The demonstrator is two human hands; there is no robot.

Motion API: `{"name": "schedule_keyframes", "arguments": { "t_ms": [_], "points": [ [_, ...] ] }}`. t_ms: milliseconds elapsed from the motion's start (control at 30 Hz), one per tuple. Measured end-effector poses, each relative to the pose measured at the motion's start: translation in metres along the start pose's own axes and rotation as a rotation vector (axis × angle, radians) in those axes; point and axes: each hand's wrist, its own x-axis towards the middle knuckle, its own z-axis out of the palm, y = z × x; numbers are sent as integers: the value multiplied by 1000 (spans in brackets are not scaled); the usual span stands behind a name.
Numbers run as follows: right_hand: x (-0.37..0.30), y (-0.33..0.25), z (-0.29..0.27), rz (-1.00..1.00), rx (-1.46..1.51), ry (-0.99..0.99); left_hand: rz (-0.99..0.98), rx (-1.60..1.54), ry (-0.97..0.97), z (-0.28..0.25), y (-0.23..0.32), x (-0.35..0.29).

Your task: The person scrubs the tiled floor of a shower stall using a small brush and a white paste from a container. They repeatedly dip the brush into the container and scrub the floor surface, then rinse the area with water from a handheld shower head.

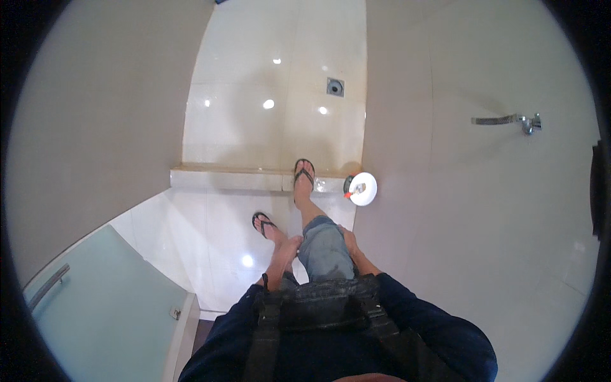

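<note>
My right leg stands forward with its flip-flop [303, 173] on the low white step. Around the knee is a faded blue denim trouser leg [326, 249]. My left hand [287, 249] grips the cloth at its left side, fingertips tucked against it. On the right side my right hand [349, 242] holds the same trouser leg, its fingers partly hidden behind the cloth. The other flip-flop [263, 223] is on the white tiled floor, below the step.
A raised step [229, 179] crosses the floor. Beyond it lies a floor drain [335, 88]. By the right wall stands a round white container [363, 190] with small items. A tap [529, 123] juts from that wall. At lower left is a frosted glass door [108, 312].
</note>
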Motion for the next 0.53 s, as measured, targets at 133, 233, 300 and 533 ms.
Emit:
{"name": "schedule_keyframes", "arguments": {
  "t_ms": [133, 233, 300, 533],
  "points": [
    [0, -13, -19, -23, -73, -8, -43, 33, -10, 17, 93, -88],
    [-22, -32, -36, 125, 173, -57, 352, 172, 120, -3, 161, -163],
    [-22, -23, -65, 5, -7, -149, 695, 309, 340, -15, 259, -265],
    [-70, -103, -69, 34, -187, -188, 1878, 955, 1202, 24, 374, -749]
  ]
}}
